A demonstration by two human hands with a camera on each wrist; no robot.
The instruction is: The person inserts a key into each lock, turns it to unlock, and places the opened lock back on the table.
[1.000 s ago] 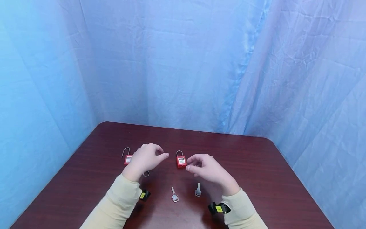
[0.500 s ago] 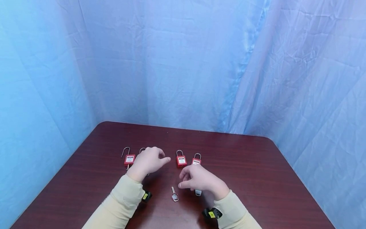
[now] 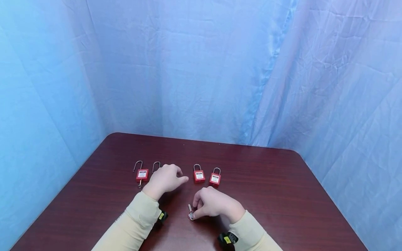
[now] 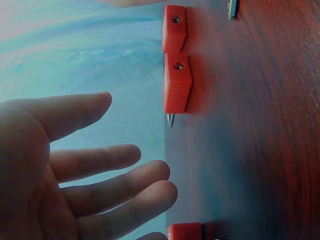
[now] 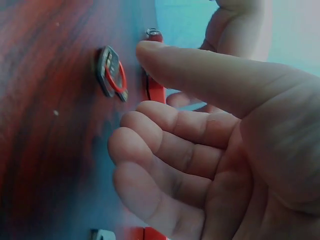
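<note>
Head view. Four small red plastic padlocks with steel shackles are lying in a row on the dark reddish-brown wooden table (image 3: 267, 195), against a crumpled blue fabric backdrop (image 3: 220, 69). The right hand (image 3: 211, 204) is resting at 6 o'clock of the table, its curled fingertips touching the small silver key with a pale grey head (image 3: 190, 213); whether the fingers are already pinching it cannot be told here. At 12 o'clock of that hand lie the third padlock (image 3: 199, 175) and, just beside it at 3 o'clock, the fourth padlock (image 3: 215, 178). The left hand (image 3: 164, 179) is hovering with loosely bent fingers and holding nothing; it is covering the body of the second padlock, whose shackle (image 3: 156, 166) is showing at its 11 o'clock. The first padlock (image 3: 142, 173) is lying at 9 o'clock of the left hand.

Left wrist view. The left hand (image 4: 75, 170) is showing relaxed, nearly straight fingers, spread and empty. Two red padlock bodies (image 4: 177, 82) are lying at its 1 o'clock, keyholes facing the camera.

Right wrist view. The right hand (image 5: 210, 140) is showing half-curled fingers with the thumb stretched above them, a narrow gap between. The key head (image 5: 111, 72) is lying flat on the table at 10 o'clock, just beside the thumb tip and not clasped.
</note>
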